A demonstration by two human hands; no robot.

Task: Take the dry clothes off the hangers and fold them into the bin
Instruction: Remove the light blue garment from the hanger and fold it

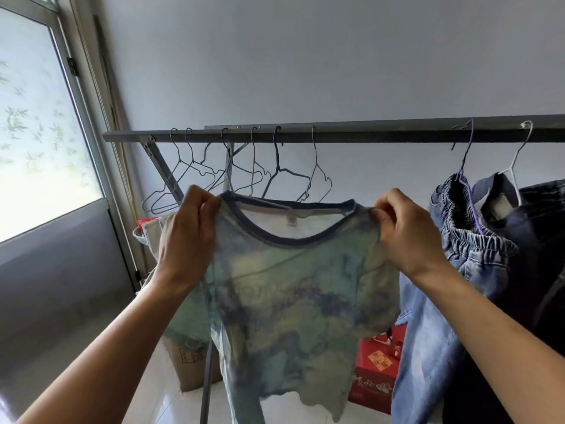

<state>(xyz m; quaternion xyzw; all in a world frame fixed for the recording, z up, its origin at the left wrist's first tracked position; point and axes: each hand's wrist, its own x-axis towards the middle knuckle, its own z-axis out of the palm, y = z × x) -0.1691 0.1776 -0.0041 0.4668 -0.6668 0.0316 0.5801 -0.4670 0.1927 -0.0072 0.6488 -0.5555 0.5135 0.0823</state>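
Observation:
A tie-dyed blue-green T-shirt (293, 301) with a dark blue collar hangs spread in front of me, off any hanger. My left hand (186, 237) grips its left shoulder and my right hand (403, 231) pinches its right shoulder. Behind it several bare wire hangers (232, 172) dangle from a grey metal rail (336, 134). To the right, light blue jeans (458, 270) with an elastic waist hang on a purple hanger (467, 166), and a dark denim garment (526, 228) hangs on a white hanger (516, 169). No bin is in view.
A frosted window (39, 133) fills the left side. On the pale tiled floor below stand a cardboard box (192, 368) and a red gift box (376, 371). A grey upright of the rack (208, 384) runs down behind the shirt.

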